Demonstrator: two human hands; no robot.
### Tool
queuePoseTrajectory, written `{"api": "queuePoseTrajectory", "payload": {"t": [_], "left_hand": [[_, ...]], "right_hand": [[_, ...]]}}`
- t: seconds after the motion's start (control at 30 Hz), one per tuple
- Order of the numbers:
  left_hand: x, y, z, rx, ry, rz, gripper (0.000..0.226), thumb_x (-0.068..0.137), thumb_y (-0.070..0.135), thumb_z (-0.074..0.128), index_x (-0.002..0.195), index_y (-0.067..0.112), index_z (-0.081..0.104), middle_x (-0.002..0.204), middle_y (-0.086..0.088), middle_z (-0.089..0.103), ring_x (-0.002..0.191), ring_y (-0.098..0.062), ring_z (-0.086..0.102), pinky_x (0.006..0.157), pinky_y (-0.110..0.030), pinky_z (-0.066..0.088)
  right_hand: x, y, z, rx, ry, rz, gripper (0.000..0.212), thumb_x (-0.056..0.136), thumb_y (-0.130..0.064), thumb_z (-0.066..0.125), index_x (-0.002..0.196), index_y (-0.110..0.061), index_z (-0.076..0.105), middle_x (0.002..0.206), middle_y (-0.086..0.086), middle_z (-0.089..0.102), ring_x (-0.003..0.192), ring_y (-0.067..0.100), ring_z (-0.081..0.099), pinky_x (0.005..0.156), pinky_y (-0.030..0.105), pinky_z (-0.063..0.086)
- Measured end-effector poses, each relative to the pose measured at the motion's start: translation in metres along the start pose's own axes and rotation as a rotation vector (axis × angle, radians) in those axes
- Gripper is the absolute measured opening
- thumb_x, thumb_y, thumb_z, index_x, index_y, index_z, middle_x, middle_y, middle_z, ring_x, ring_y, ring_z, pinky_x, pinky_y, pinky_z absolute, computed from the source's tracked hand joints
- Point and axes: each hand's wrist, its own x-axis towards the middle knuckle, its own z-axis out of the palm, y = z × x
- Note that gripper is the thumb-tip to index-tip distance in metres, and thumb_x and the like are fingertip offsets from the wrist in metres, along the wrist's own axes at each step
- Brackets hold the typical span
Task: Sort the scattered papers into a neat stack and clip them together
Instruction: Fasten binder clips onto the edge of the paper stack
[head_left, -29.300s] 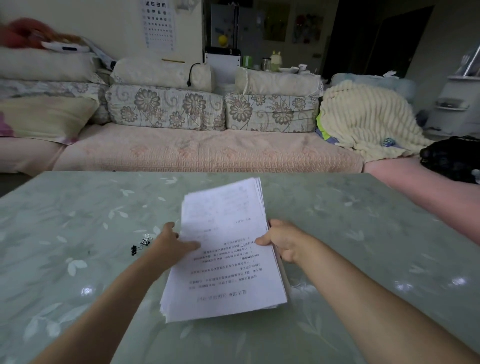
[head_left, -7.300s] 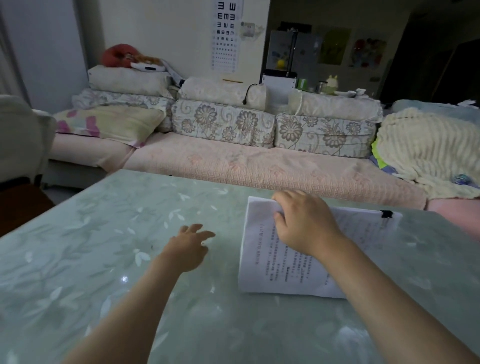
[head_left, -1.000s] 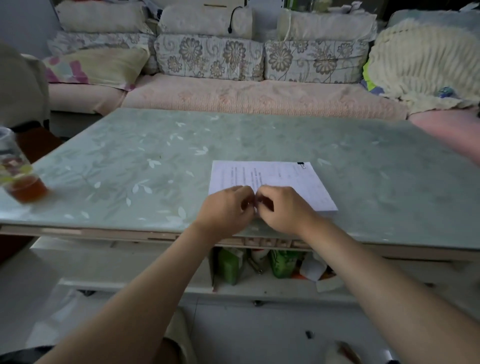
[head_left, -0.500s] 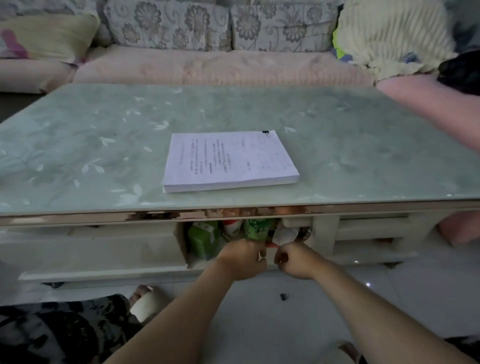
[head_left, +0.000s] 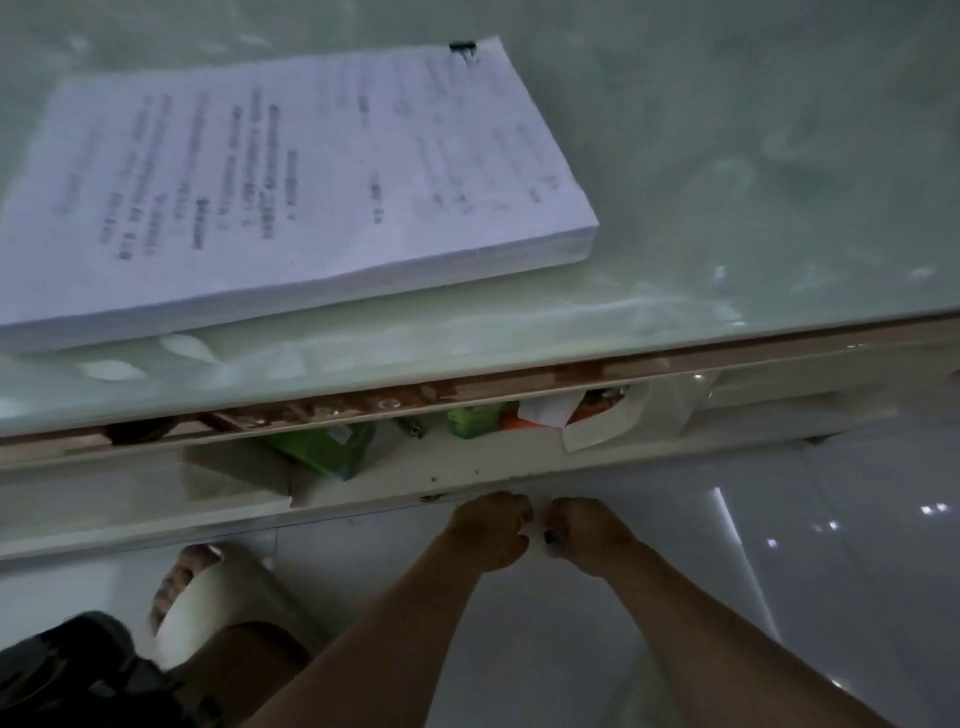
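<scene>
Paper stack (head_left: 291, 171), clip (head_left: 463, 48) on far corner, lies crosswise on the tabletop (head_left: 727, 182), up-left of both hands; left hand (head_left: 491, 530) nearer, curled, hold indeterminate; right hand (head_left: 587, 532) pinches a small dark item (head_left: 549, 535).

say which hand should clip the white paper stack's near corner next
Right: the right hand seems to pinch a small black clip and sits nearer the near-right corner of the white paper stack.

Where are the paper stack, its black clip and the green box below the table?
paper stack (head_left: 291, 182), head view, middle of top sheet.
black clip (head_left: 464, 48), head view, its black body.
green box (head_left: 324, 449), head view, its visible face.
</scene>
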Motion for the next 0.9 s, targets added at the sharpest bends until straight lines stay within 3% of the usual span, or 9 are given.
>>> {"api": "queuePoseTrajectory", "payload": {"t": [0.17,0.3,0.43,0.53,0.63,0.83,0.9], "left_hand": [[0.01,-0.008,0.019,0.026,-0.077,-0.011,0.042,0.092,0.03,0.055,0.133,0.022,0.05,0.13,-0.003,0.053,0.119,-0.025,0.051,0.094,-0.034,0.043],[-0.004,-0.001,0.011,-0.128,-0.046,-0.062,0.037,0.095,0.032,0.052,0.13,0.023,0.054,0.129,-0.003,0.059,0.114,-0.024,0.056,0.093,-0.034,0.048],[-0.035,0.014,-0.017,-0.415,-0.005,-0.129,0.031,0.093,0.039,0.054,0.11,0.015,0.066,0.106,-0.007,0.07,0.09,-0.025,0.067,0.072,-0.032,0.054],[-0.068,0.022,-0.046,-0.395,0.063,-0.079,0.042,0.09,0.047,0.056,0.088,0.009,0.073,0.085,-0.011,0.071,0.075,-0.024,0.067,0.062,-0.027,0.047],[-0.11,0.032,-0.079,-0.356,0.085,-0.019,0.031,0.086,0.045,0.06,0.086,0.018,0.076,0.083,-0.004,0.072,0.074,-0.016,0.067,0.063,-0.027,0.05],[-0.204,0.047,-0.139,-0.405,0.196,0.102,0.004,0.081,0.024,0.073,0.083,0.026,0.075,0.079,-0.002,0.073,0.066,-0.011,0.065,0.066,-0.034,0.056],[-0.236,0.053,-0.158,-0.439,0.255,0.14,0.007,0.081,0.018,0.073,0.081,0.025,0.074,0.071,0.006,0.071,0.063,-0.008,0.066,0.061,-0.027,0.056]], "right_hand": [[0.01,0.001,0.015,0.049,0.064,0.011,0.007,0.078,-0.014,0.075,0.078,-0.018,0.069,0.085,0.002,0.07,0.083,0.019,0.066,0.067,0.024,0.047],[-0.001,-0.016,0.004,0.129,-0.013,0.05,0.007,0.082,-0.014,0.075,0.075,-0.012,0.073,0.061,0.001,0.063,0.048,0.009,0.057,0.044,0.017,0.044],[-0.035,-0.045,-0.024,0.212,-0.033,-0.025,0.01,0.078,-0.015,0.08,0.079,-0.006,0.078,0.07,0.017,0.072,0.054,0.019,0.065,0.054,0.028,0.057],[-0.073,-0.076,-0.046,0.208,0.0,-0.121,0.009,0.077,-0.014,0.079,0.069,-0.017,0.075,0.073,0.01,0.072,0.058,0.016,0.066,0.054,0.028,0.058],[-0.116,-0.106,-0.067,0.196,-0.008,-0.188,0.002,0.078,-0.009,0.077,0.08,-0.01,0.077,0.081,0.007,0.073,0.067,0.013,0.07,0.061,0.032,0.062],[-0.207,-0.171,-0.104,0.137,-0.007,-0.341,0.028,0.078,-0.009,0.081,0.096,-0.011,0.06,0.092,0.015,0.071,0.072,0.026,0.075,0.059,0.036,0.061],[-0.235,-0.193,-0.116,0.094,0.022,-0.405,0.03,0.076,-0.011,0.083,0.094,-0.011,0.059,0.086,0.014,0.071,0.068,0.027,0.074,0.057,0.035,0.06]]}}
